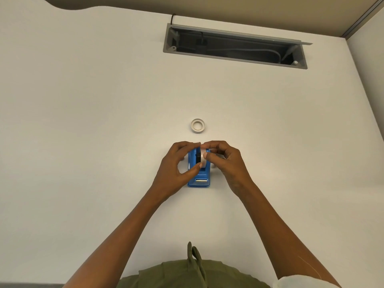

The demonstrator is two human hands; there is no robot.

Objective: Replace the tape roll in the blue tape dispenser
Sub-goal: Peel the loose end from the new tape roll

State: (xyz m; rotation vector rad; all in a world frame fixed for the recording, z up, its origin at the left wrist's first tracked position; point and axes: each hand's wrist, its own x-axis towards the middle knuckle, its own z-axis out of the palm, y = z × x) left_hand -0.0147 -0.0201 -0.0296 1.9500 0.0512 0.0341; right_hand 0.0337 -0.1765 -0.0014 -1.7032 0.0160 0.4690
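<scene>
Both hands are pinching the tape roll [202, 156] that sits upright in the blue tape dispenser [199, 173]: the left hand [176, 165] has its thumb on the near edge of the roll and fingers curled over the far side, and the right hand [225, 161] clamps it from the right with thumb and curled fingers. Honestly most of the roll is buried under fingers, so only a pale whitish strip with a dark hub beside it shows (can't tell if it's fully seated on its cradle). Fingers also cover the dispenser's far end. It's lying roughly in the middle of the white desk [83, 121], long axis running near to far, with the metal cutter [201, 180] at the near end pointing back toward the person. A second roll [197, 125], whitish and lying flat, sits just past the hands on the far side. Further back there's an open cable tray [234, 46] in the desk.
</scene>
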